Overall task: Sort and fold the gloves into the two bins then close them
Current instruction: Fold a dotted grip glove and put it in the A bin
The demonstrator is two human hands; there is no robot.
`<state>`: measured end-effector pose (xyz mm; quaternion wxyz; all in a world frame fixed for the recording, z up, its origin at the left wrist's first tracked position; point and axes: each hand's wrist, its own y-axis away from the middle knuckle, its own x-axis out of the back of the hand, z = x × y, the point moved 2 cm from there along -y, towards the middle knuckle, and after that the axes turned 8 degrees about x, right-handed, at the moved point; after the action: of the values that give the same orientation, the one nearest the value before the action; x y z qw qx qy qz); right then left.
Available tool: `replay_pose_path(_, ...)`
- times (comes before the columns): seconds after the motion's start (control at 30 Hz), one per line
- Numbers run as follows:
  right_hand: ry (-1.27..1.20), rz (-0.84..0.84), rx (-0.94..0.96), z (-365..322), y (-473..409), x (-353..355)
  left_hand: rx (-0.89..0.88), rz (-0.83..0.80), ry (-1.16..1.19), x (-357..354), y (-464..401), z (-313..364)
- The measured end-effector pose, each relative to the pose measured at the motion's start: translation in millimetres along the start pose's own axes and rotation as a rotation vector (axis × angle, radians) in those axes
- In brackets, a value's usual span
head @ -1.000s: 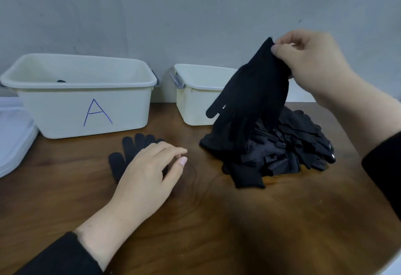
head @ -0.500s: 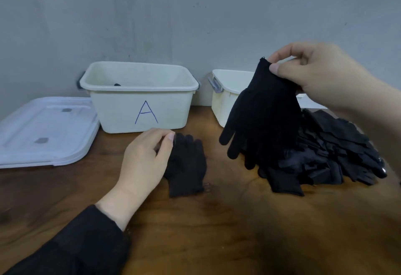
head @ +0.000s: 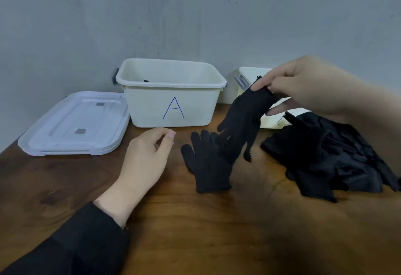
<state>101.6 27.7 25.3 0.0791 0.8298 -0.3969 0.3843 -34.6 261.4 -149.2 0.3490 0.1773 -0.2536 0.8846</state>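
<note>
You face a grey wall (head: 195, 14), matt and mottled, with a few small dark specks towards its upper right. Below it your table (head: 195, 231) fills the lower view: dark brown wood with a strong grain and a knot near the left. Light falls softly from above, leaving a warm sheen on the middle boards.

wooden table (head: 195, 231) — dark grain, grey wall (head: 173, 14)
</note>
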Motion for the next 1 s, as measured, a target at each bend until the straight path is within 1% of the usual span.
replay_pose_path(0.1,0.101,-0.032,0.046,-5,-3,-5,-0.002,-0.032,-0.006,-2,-1,0)
replay_pose_path(0.23,0.312,0.03,0.14,-9,-12,-13,-0.016,-0.115,-0.055,-4,-1,-2)
replay_pose_path(0.3,0.441,0.061,0.174,-11,-17,-17,-0.021,-0.136,-0.067,-6,-1,-2)
replay_pose_path(0.33,0.463,0.073,0.189,-10,-20,-19,-0.022,-0.139,-0.06,-6,-1,-3)
replay_pose_path(0.43,0.413,0.056,0.185,-8,-30,-27,-0.021,-0.127,-0.042,-7,-2,-3)
replay_pose_path(0.53,0.27,0.043,0.155,-7,-39,-35,-0.021,-0.121,-0.05,-7,-3,-3)
replay_pose_path(0.6,0.243,0.114,0.185,-5,-45,-37,-0.022,-0.114,-0.053,-6,-3,-3)
replay_pose_path(0.73,0.281,0.327,0.357,-2,-36,-42,-0.005,-0.094,-0.052,-7,-6,-6)
replay_pose_path(0.8,0.31,0.347,0.404,6,-16,-59,0.01,-0.081,-0.034,-7,-7,-7)
replay_pose_path(0.83,0.321,0.306,0.413,15,-3,-72,0.015,-0.075,-0.031,-7,-7,-7)
replay_pose_path(0.87,0.344,0.229,0.428,27,11,-89,0.017,-0.068,-0.04,-7,-7,-8)
replay_pose_path(0.97,0.442,-0.138,0.43,68,54,-144,0.029,-0.071,-0.101,-8,-7,-8)
replay_pose_path(1.0,0.426,-0.197,0.397,80,64,-154,0.032,-0.083,-0.124,-9,-7,-8)
